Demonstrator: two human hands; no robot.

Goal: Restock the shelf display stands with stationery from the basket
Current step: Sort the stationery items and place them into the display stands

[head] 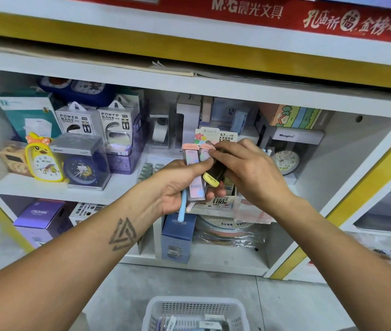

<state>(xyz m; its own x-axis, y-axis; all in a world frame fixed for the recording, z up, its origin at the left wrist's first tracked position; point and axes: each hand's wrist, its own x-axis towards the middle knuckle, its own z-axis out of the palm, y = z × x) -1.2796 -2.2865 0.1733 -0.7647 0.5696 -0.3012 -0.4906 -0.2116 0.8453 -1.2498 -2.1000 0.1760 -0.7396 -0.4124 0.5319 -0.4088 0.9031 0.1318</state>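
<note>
- Your left hand (180, 185) grips a bunch of slim pencil-lead cases (195, 173), thumb curled across their fronts; pink caps stick up above the thumb and a blue one pokes out below the palm.
- Your right hand (249, 168) reaches in from the right, fingertips (213, 149) pinching the pink cap of one case in the bunch, so it is closed on that case.
- A yellow-capped case (211, 179) lies tilted between your two hands, touching the bunch.
- Just behind and below your hands stands the lead display stand (220, 201), at the front edge of the middle shelf, its printed header card (213, 134) rising above your fingers.
- The white basket (197, 311) sits on the floor below, between your forearms, with more stationery packs inside.
- On the same shelf to the left are a yellow duck clock (42, 161), a dark blue clock (82, 170) in a clear box and two power bank boxes (99, 121).
- To the right of the stand, a pale round clock (286, 161) sits in a clear case.
</note>
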